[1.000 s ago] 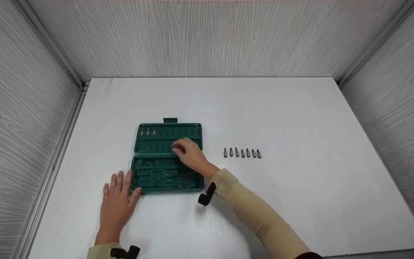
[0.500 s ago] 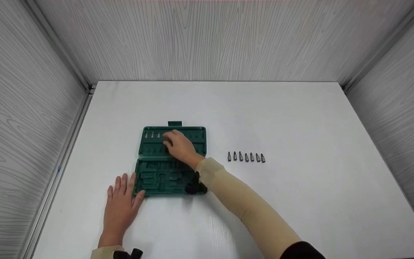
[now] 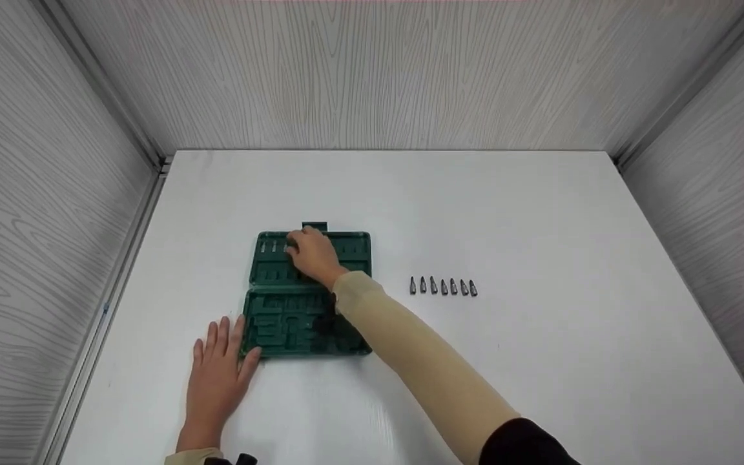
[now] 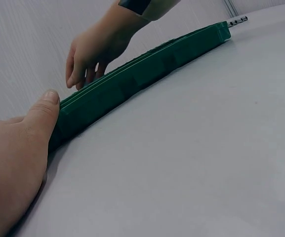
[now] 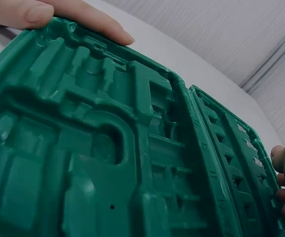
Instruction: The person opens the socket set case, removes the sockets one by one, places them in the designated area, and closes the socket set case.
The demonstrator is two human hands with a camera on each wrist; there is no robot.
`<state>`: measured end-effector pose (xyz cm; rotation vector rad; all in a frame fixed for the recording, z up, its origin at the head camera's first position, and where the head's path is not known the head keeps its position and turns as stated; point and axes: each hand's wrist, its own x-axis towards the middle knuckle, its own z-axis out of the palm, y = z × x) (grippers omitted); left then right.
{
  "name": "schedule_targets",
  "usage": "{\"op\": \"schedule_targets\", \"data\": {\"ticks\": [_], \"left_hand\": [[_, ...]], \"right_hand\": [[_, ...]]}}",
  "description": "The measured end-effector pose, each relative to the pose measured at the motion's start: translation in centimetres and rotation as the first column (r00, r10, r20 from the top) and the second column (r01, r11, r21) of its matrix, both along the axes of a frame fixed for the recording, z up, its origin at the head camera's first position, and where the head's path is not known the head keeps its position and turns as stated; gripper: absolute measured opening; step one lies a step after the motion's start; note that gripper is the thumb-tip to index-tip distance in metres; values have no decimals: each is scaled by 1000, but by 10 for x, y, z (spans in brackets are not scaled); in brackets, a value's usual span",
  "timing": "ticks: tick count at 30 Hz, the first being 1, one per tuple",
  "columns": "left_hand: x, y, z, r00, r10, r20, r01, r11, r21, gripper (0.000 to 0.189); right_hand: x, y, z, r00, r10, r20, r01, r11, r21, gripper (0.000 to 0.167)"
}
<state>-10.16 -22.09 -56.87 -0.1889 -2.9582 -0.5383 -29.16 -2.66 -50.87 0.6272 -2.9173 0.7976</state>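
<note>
A green plastic tool case [image 3: 281,321] lies unfolded on the white table, its moulded trays facing up. My left hand [image 3: 215,381] rests flat at its near left corner, fingers straight and thumb against the front edge. Over the far half of the case, my right hand [image 3: 315,255] reaches down with bent fingers at the upper slot row. Small metal screwdriver bits [image 5: 251,144] sit in the leftmost slots of that row, beside the right fingertips. Anything between those fingertips is hidden from every view. Several more screwdriver bits [image 3: 444,287] stand in a line on the table.
The case's latch tab [image 3: 314,226] points to the back. White wood-grain panels [image 3: 385,71] enclose the table [image 3: 540,355] at the back and both sides. The right sleeve [image 3: 411,349] crosses above the case's near right part.
My right hand has moved left and away from me, from the case's middle to the upper slot row. The left hand stays at the corner. The head view has shifted slightly.
</note>
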Motion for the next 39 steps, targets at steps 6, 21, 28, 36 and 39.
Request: {"op": "schedule_targets", "data": {"ticks": [6,21,28,36,39], "left_hand": [[0,-1,2,1000,-1,9,1,1000,-5,69],[0,1,1,1000,10,-13,-10,1000,-5,69],[0,0,1,1000,3,-14,-3,1000,-3,69],[0,1,2,1000,4,2,-4,1000,-8,69],[0,1,3,1000,3,10,-3,1000,-11,70]], "right_hand": [[-6,-13,-3,998,-65,7,64,993,96,29],[-11,-20,-5,987,-147,61,141,985,104,23],[-10,-21,-4,974,-189,124,188,982,20,25],[-5,-18,-7,972,-204,116,210,977,-46,26],[-2,-18,-8,972,-212,100,221,971,-91,23]]}}
